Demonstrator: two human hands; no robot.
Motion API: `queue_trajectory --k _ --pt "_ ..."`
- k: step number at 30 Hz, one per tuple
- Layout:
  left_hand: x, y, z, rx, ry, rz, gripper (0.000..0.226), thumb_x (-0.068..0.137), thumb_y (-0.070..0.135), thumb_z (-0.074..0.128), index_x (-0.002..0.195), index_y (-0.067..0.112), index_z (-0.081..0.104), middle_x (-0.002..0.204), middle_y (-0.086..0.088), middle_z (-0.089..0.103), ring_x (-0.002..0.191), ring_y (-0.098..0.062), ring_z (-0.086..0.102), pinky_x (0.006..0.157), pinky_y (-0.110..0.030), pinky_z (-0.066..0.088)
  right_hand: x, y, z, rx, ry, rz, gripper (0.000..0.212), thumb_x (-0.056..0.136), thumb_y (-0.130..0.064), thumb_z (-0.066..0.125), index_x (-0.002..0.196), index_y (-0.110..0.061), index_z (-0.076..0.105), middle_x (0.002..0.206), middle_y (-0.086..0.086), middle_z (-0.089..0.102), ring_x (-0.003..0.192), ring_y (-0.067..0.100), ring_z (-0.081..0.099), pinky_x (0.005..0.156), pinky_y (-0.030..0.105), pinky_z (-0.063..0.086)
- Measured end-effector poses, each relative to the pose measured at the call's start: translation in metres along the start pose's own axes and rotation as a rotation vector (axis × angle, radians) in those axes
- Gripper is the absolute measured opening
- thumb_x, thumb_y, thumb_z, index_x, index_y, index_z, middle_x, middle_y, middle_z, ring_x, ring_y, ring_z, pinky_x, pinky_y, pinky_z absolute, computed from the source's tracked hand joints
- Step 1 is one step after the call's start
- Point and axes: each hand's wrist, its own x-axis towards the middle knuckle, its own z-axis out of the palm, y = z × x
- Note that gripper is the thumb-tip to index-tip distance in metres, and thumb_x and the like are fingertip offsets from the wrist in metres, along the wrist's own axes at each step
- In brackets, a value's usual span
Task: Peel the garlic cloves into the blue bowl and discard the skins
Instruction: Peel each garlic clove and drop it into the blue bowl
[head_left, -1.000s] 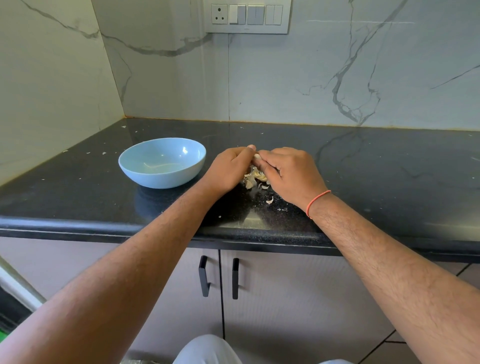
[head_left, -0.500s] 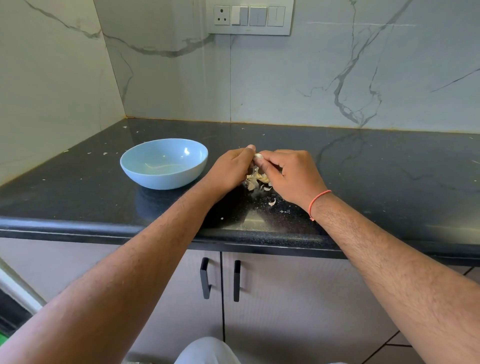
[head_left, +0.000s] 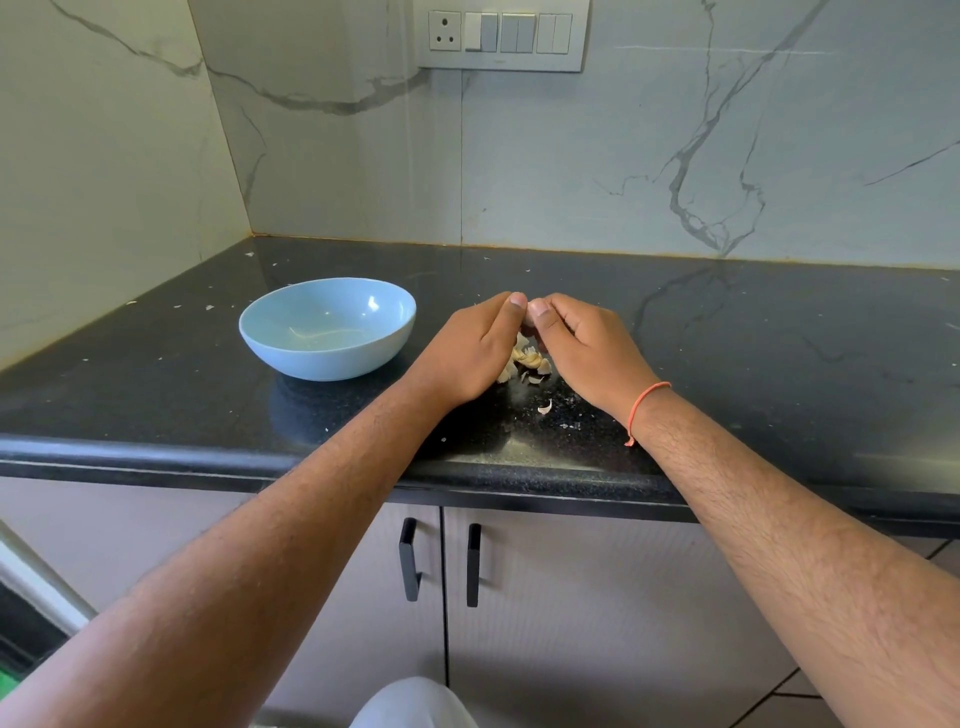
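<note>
My left hand (head_left: 470, 353) and my right hand (head_left: 587, 345) meet over the black counter, fingertips together, both pinching one pale garlic clove (head_left: 531, 318) just above the surface. Below the hands lies a small heap of garlic cloves and skins (head_left: 527, 361), partly hidden by my fingers. One loose skin flake (head_left: 544, 408) lies nearer the counter's front edge. The light blue bowl (head_left: 291, 332) stands to the left of my left hand, a short gap away; I see no cloves in it.
The black counter (head_left: 753, 364) runs back to marble walls, with a corner at the left. Small skin crumbs are scattered across it. A switch panel (head_left: 501, 34) sits on the back wall. Cabinet doors with black handles (head_left: 410, 566) are below the front edge.
Both hands stay together on the clove, only shifting their fingertips slightly. The bowl and the heap have not moved.
</note>
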Motion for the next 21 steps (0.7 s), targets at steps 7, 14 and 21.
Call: queue_trajectory --k 7,14,21 --pt "0.002 0.001 0.002 0.041 -0.015 -0.013 0.045 0.116 0.030 0.029 0.090 0.010 0.061 0.083 0.000 0.064 0.079 -0.013 0.058 0.075 -0.033 0.045 0.003 0.000 0.002 -0.011 0.005 0.017 0.039 0.106 -0.053 0.047 0.083 -0.027 0.065 0.065 0.003 0.061 0.064 0.020 0.061 0.063 0.038 0.050" --pt "0.007 0.007 0.005 -0.055 0.005 -0.063 0.044 0.116 0.030 0.025 0.081 0.023 0.049 0.077 0.005 0.055 0.069 -0.007 0.048 0.067 -0.026 0.039 0.007 0.001 0.004 0.011 0.086 -0.055 0.041 0.107 -0.045 0.052 0.092 -0.011 0.070 0.067 0.001 0.063 0.065 0.019 0.060 0.062 0.037 0.049" --pt "0.009 0.000 0.008 -0.276 -0.028 -0.159 0.043 0.113 0.042 0.027 0.078 0.027 0.046 0.062 0.015 0.045 0.058 -0.006 0.038 0.062 -0.033 0.033 0.009 0.002 0.004 -0.063 0.145 -0.152 0.040 0.108 -0.040 0.052 0.089 -0.010 0.070 0.071 0.001 0.064 0.067 0.016 0.059 0.060 0.032 0.046"
